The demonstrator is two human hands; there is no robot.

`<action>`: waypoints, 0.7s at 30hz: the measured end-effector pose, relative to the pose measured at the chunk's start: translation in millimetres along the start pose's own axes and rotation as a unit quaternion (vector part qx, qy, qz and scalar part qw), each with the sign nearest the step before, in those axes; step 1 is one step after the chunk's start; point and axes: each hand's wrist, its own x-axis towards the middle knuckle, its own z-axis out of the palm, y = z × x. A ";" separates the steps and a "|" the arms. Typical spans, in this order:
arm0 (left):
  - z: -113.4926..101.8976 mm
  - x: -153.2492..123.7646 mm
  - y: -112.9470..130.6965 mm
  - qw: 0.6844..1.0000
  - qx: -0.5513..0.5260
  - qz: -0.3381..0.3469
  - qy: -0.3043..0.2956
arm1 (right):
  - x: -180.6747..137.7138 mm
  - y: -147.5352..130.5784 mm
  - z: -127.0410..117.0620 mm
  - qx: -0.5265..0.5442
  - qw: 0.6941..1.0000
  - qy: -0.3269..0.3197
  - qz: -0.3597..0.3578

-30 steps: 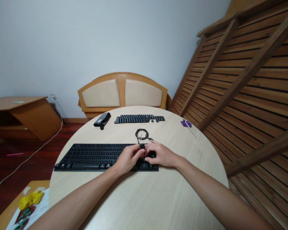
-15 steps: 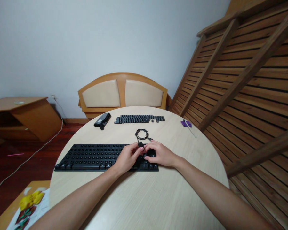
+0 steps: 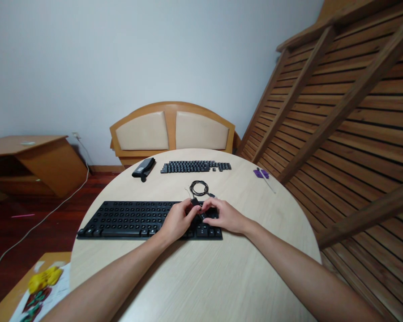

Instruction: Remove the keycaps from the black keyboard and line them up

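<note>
A black keyboard point(image 3: 130, 219) lies on the round table, most of its key positions bare and a few keycaps left along the front row and at the right end. Above its right part, my left hand point(image 3: 178, 220) is closed on a keycap puller point(image 3: 195, 202), a small black handle with thin wire sticking out past it. My right hand point(image 3: 226, 216) is close beside it, thumb and forefinger bent around a small dark keycap point(image 3: 202, 216) at the puller's lower end. The fingers partly cover this spot.
Removed keycaps point(image 3: 188, 167) stand in rows farther back. A coiled black cable point(image 3: 199, 188) lies behind the keyboard. A folded dark pouch point(image 3: 143, 169) is at back left; a purple item with a thin stick point(image 3: 262, 173) is at right. Wooden slats point(image 3: 339, 112) lean beside the table.
The puller has tilted in my left hand, and its wire now shows beyond the handle. A dark keycap has come into sight between my right thumb and forefinger. Both hands stay nearly in place.
</note>
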 end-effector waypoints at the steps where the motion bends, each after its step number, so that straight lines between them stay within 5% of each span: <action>1: -0.2 -0.2 0.3 1.000 -0.004 0.003 -0.004 | 0.0 0.3 -0.2 -0.002 1.000 -0.002 0.003; 21: 1.8 -0.7 -2.8 0.998 0.054 -0.004 -0.014 | 3.8 -1.0 -4.7 -0.096 0.992 -0.058 -0.061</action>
